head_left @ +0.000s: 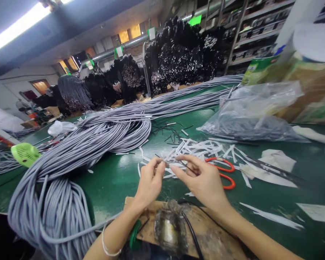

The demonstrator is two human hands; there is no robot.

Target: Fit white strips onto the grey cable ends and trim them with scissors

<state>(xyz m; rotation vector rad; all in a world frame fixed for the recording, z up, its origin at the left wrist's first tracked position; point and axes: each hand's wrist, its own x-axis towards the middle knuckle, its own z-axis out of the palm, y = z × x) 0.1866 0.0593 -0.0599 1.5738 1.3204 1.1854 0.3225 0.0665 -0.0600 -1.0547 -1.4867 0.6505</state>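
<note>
A big bundle of grey cables [70, 159] was draped over the green worktop [116, 180], probably to be kept within reach. A thin black wire [188, 167] was pinched between both hands: left hand [149, 182] fingers closed on one end, right hand [203, 180] fingers nipped on the other. Orange scissors [226, 175] were parked just beyond.
</note>
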